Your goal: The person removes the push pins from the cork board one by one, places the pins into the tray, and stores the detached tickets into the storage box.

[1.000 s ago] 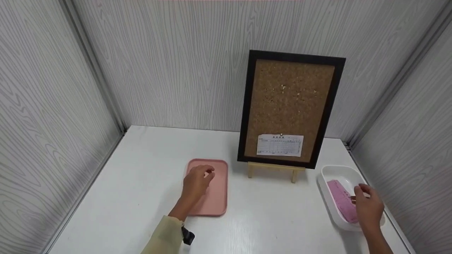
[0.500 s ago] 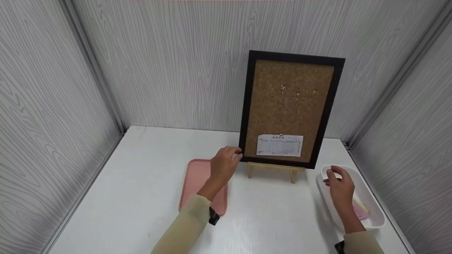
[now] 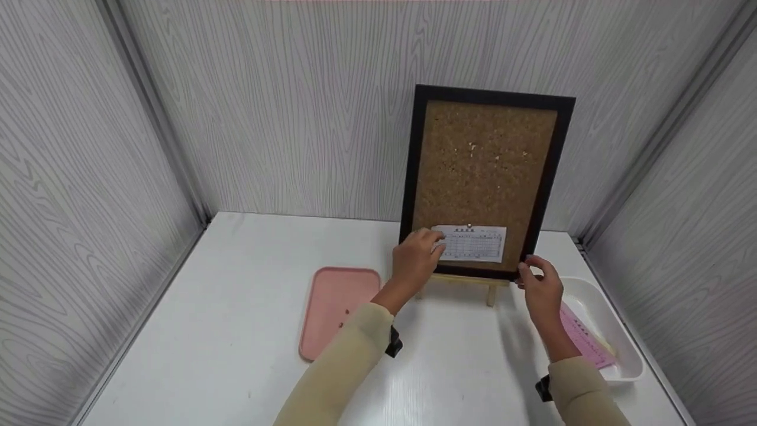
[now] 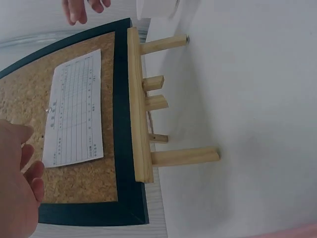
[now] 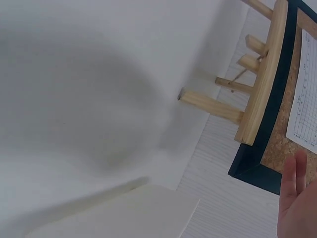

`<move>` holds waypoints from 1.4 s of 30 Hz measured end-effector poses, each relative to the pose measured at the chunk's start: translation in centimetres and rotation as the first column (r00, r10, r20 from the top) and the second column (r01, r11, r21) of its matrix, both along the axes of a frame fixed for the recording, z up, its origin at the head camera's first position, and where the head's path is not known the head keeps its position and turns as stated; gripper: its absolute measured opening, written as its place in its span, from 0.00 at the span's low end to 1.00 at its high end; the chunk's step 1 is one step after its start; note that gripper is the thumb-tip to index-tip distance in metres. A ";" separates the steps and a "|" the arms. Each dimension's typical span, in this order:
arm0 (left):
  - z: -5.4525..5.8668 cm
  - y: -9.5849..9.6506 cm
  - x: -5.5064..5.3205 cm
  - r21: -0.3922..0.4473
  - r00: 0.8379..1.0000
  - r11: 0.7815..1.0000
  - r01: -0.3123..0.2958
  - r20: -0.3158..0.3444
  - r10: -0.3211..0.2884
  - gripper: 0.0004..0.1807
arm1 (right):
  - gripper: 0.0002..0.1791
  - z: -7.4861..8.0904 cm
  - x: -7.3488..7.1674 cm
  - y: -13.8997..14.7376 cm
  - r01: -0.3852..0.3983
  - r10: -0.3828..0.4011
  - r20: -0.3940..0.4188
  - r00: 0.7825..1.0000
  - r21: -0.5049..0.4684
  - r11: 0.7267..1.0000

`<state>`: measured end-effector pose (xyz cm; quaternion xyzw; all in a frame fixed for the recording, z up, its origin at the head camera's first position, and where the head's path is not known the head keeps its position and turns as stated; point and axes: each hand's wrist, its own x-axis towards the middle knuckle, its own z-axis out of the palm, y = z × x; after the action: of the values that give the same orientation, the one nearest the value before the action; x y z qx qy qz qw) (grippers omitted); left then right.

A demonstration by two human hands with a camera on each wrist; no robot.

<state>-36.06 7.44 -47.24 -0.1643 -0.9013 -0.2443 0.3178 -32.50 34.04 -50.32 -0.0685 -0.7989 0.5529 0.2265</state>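
Observation:
A black-framed corkboard (image 3: pixel 485 189) leans on a small wooden easel (image 4: pixel 140 109). Near its bottom a printed white form (image 3: pixel 476 244) is fixed by a small pushpin (image 3: pixel 469 225) at the top edge. My left hand (image 3: pixel 414 257) is in front of the form's left edge, fingers loosely bent, thumb and forefinger apart with nothing seen between them. By the frame's lower right corner is my right hand (image 3: pixel 543 290); in the right wrist view its visible fingers (image 5: pixel 293 176) are extended close to the cork. Its thumb side is hidden there.
Left of the easel a pink tray (image 3: pixel 331 284) lies on the white table (image 3: pixel 248 284), with small dark bits on it. At right stands a white basin (image 3: pixel 627 349) holding pink printed slips (image 3: pixel 585 340) and something yellow. Grey wood-grain panels surround the table.
My left hand has moved right and up from the pink tray to the form. From the white basin, my right hand has moved left to the corkboard's lower right corner.

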 end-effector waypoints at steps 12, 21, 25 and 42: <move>1.2 4.5 -2.2 -0.074 0.997 0.994 -0.082 -0.001 0.082 0.11 | 0.22 1.3 -2.5 -2.1 -0.066 0.065 -0.010 0.998 -0.188 0.980; 1.1 6.7 -3.0 -0.207 0.996 0.974 -0.090 0.004 0.093 0.14 | 0.22 3.6 -1.6 -3.8 -0.066 0.065 -0.013 0.998 -0.196 0.978; 1.2 6.8 -3.0 -0.130 0.994 0.988 -0.087 0.050 0.095 0.14 | 0.22 2.9 -2.5 -3.8 -0.091 0.090 -0.018 0.996 -0.219 0.972; 1.1 7.4 -3.6 -0.107 0.988 0.986 -0.126 0.073 0.135 0.13 | 0.16 0.2 -4.4 -2.8 -0.037 0.035 -0.026 0.999 -0.109 0.993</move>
<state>-39.69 14.88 -46.18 -0.1110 -0.9334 -0.1829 0.2879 -36.91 31.23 -50.10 -0.0598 -0.7657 0.6008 0.2219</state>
